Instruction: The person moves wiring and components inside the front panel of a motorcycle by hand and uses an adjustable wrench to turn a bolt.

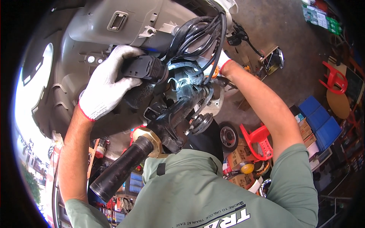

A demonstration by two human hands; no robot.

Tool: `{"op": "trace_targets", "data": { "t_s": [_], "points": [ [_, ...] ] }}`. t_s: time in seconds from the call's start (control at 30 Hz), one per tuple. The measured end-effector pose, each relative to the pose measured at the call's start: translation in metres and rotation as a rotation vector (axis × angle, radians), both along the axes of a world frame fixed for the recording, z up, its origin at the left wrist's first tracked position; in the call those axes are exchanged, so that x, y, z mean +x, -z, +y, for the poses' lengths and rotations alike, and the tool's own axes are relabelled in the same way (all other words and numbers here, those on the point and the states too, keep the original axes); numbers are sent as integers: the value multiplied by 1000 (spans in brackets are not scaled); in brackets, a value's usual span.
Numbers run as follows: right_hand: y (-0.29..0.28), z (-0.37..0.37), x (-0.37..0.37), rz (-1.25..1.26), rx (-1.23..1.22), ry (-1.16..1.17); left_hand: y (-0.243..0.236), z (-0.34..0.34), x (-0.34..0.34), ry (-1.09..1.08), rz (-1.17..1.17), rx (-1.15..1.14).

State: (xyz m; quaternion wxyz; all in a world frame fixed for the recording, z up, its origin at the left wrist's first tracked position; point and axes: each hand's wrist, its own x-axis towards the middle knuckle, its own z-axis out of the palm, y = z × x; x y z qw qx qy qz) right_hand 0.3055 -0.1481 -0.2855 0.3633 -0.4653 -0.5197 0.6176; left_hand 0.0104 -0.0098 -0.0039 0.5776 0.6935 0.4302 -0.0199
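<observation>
My left hand (104, 85), in a white knit glove, is closed around a black plastic housing (146, 69) with a ribbed end. My gloved right hand (224, 60) reaches behind a bundle of looped black cables (190, 38), beside a small orange piece; its fingers are hidden. Between my hands, bright light falls on worn hoses and metal fittings (184, 85). A black metal shaft (175, 114) runs down from them to a brass hex nut (152, 140) and a long black tube (118, 171). A round black pulley-like part (201, 123) hangs beside the shaft.
Gray vehicle panels (87, 26) arch around the upper left. On the concrete floor (273, 34) to the right lie red plastic stools (334, 79), blue bins (319, 121), a wheel (228, 136), cardboard boxes (241, 152) and green bottles (323, 21).
</observation>
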Motion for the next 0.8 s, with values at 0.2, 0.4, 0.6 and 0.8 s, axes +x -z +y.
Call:
{"op": "trace_targets", "data": {
  "t_s": [0.2,0.4,0.6,0.8],
  "points": [
    [-16,-3,17,-59,72,150,1,3,4,13,8,-53],
    [-113,23,6,583,-850,635,-1,-1,-5,3,-2,-53],
    [-92,8,33,-314,-51,187,-1,-1,0,-11,-43,-32],
    [-118,11,29,-415,92,311,-3,-1,0,-5,-7,-73]
  ]
}}
